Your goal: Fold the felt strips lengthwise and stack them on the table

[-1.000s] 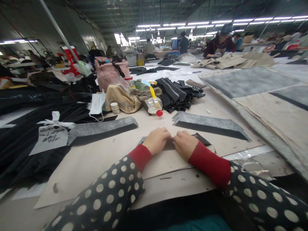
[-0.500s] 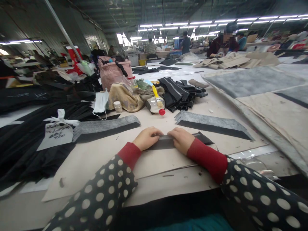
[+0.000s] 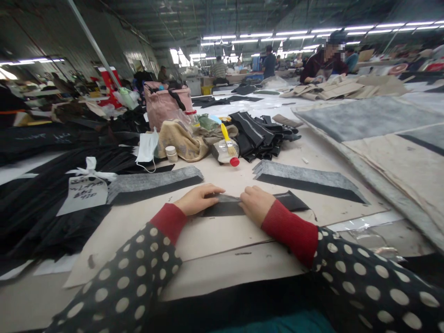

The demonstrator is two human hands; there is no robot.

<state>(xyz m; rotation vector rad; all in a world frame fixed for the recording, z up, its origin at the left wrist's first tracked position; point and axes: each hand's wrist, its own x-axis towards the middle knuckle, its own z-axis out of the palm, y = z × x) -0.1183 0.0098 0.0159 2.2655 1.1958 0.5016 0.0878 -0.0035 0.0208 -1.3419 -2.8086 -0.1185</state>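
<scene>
A dark strip of fabric (image 3: 224,209) lies across the pale board in front of me, its far edge partly folded over and showing grey. At its left part is my left hand (image 3: 199,199), fingers stretched out and apart from the thumb, which touches the strip near the fold. My right hand (image 3: 256,205) pinches the far edge around the strip's middle, fingers closed. To the right of that hand the strip's end (image 3: 294,202) shows a lighter line along it. My fingers hide part of the fold.
Stacked grey-and-black strips lie left (image 3: 156,184) and right (image 3: 308,180) beyond my hands. Behind stand a bottle (image 3: 224,150) with a yellow brush (image 3: 227,137), a small jar (image 3: 171,153), a cloth and a dark strip pile (image 3: 260,134). A co-worker (image 3: 324,60) is at the back right.
My left hand has moved left along the strip, and its fingers have straightened. My right hand has shifted slightly left, its fingers drawn in more. More of the folded edge shows between them.
</scene>
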